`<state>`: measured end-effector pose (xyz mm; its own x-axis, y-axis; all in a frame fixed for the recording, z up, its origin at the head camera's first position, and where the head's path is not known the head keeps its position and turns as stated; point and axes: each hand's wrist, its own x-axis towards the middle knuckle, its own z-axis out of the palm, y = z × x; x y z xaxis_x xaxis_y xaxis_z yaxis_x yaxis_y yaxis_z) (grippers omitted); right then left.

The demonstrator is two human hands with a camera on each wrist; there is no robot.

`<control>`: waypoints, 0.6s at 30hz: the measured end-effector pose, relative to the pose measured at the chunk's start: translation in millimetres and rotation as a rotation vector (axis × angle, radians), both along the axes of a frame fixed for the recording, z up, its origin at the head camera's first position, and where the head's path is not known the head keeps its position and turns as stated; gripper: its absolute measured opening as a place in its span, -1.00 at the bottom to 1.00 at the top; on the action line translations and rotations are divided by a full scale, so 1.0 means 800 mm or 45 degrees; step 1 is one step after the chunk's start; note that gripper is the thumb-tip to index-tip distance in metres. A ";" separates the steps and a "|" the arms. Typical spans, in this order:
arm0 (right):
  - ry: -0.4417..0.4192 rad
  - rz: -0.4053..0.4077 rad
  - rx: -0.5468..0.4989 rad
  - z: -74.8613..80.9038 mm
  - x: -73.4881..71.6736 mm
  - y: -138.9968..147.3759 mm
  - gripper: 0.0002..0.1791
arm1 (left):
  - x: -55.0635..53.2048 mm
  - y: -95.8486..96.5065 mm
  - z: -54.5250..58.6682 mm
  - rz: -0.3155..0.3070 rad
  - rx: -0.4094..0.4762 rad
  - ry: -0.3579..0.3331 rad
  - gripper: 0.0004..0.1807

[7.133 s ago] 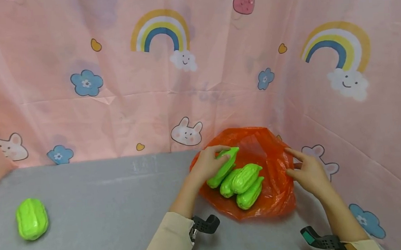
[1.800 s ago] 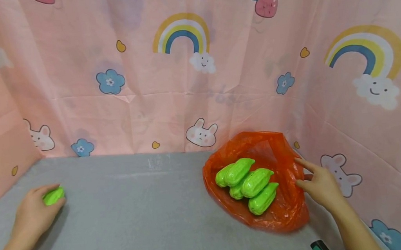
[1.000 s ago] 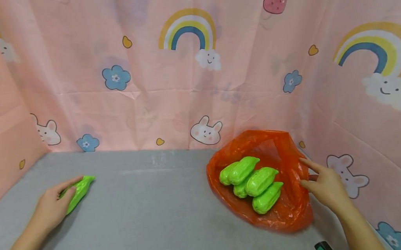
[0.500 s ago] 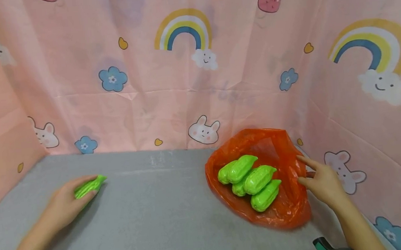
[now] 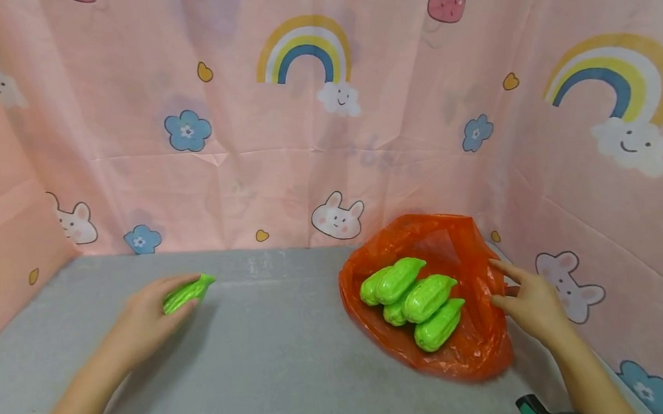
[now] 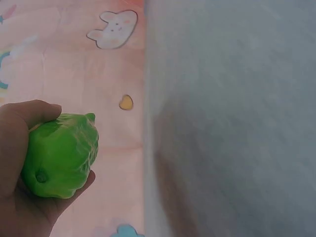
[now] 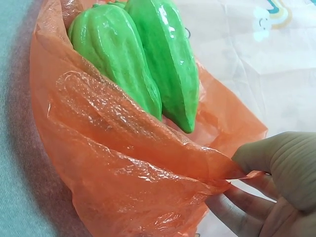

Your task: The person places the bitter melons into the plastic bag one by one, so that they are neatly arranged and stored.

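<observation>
Gripping a green gourd point(image 5: 188, 292), left hand point(image 5: 141, 319); no writing readable.

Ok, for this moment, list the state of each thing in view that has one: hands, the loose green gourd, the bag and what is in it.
left hand: grips the loose green gourd.
loose green gourd: held above the grey table.
right hand: pinches the bag's edge.
orange plastic bag: lying on the table, mouth held open.
green gourds in the bag: piled together, at rest, untouched.
</observation>
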<state>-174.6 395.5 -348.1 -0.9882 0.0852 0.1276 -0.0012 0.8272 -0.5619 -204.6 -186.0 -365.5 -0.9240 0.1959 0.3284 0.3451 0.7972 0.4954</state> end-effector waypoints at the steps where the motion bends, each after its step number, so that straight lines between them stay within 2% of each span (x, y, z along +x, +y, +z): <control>1: -0.002 -0.002 0.000 0.000 0.000 0.000 -0.26 | 0.000 0.005 0.003 -0.001 -0.001 0.003 -0.50; 9: -0.015 -0.012 -0.017 -0.002 0.000 0.002 -0.25 | -0.005 0.050 0.022 -0.045 0.025 0.082 -0.52; 18: 0.010 -0.012 -0.017 -0.001 0.000 0.000 -0.25 | -0.025 0.100 0.018 -0.139 0.137 0.135 -0.55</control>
